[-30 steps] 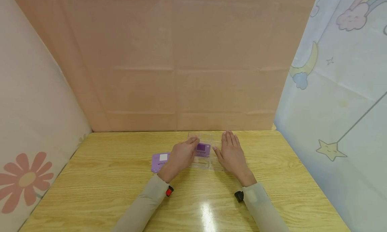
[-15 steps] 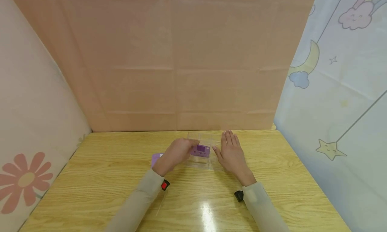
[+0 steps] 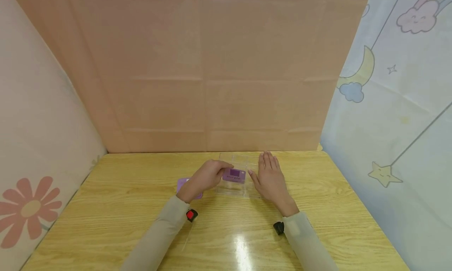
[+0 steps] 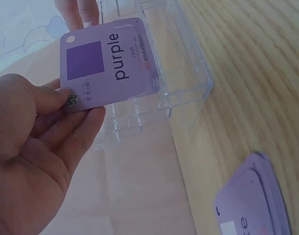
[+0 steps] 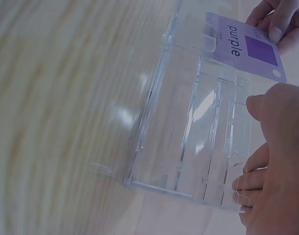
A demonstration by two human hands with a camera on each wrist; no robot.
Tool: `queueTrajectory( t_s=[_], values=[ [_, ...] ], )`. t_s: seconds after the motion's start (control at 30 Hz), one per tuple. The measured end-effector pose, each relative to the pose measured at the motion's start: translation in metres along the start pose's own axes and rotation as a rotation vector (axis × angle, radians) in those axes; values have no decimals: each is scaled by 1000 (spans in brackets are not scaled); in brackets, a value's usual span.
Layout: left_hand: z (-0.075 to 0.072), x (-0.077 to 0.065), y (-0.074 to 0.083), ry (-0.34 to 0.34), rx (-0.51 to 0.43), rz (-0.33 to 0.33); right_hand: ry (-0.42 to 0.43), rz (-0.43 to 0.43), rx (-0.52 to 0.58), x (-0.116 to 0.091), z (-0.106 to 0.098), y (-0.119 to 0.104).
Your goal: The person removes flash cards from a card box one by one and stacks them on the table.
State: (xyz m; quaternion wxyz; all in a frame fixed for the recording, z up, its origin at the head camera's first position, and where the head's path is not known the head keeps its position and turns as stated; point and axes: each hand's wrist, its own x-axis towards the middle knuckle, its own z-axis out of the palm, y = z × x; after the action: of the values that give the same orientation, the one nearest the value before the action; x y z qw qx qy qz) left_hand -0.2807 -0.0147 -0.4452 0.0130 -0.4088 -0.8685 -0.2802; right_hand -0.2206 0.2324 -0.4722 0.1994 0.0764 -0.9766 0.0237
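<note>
My left hand (image 3: 206,178) pinches a purple flash card (image 4: 110,63) at its edge, thumb on the printed face. It bears a dark purple square and the word "purple". In the right wrist view the card's (image 5: 247,46) far edge meets a clear plastic compartment box (image 5: 161,127), overlapping one of its slots. My right hand (image 3: 272,180) lies along the box's right side with straight fingers, the thumb spread toward the card. Beside the left wrist, partly hidden under the forearm, is a stack of purple cards (image 4: 252,196) with a white square on top.
The wooden table (image 3: 141,224) carries the box near its back edge. Behind stands a peach cloth backdrop (image 3: 205,74). Patterned cloths flank both sides, the right cloth (image 3: 406,125) printed with a moon and a star.
My left wrist has moved a little left and now covers more of the card stack. The purple card has tilted and shifted slightly over the box. My right hand stays put.
</note>
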Motion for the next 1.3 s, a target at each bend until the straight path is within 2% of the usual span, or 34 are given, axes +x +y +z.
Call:
queueTrajectory(
  t_s=[0.23, 0.4, 0.5, 0.7, 0.97, 1.3],
  values=[
    [0, 2, -7, -16, -142, -23, 3, 1, 0, 1, -2, -1],
    [7, 1, -18, 3, -289, -49, -11, 9, 3, 1, -1, -1],
    [9, 0, -21, 28, -336, -73, -12, 7, 14, 0, 0, -1],
    [9, -3, -20, 94, -354, -85, -6, 0, 23, 0, 2, 0],
    [1, -4, -11, 189, -352, -97, -1, 8, 18, -1, 2, -1],
    [-11, -10, -5, 227, -352, -143, 0, 6, 14, 0, 1, 0]
  ],
)
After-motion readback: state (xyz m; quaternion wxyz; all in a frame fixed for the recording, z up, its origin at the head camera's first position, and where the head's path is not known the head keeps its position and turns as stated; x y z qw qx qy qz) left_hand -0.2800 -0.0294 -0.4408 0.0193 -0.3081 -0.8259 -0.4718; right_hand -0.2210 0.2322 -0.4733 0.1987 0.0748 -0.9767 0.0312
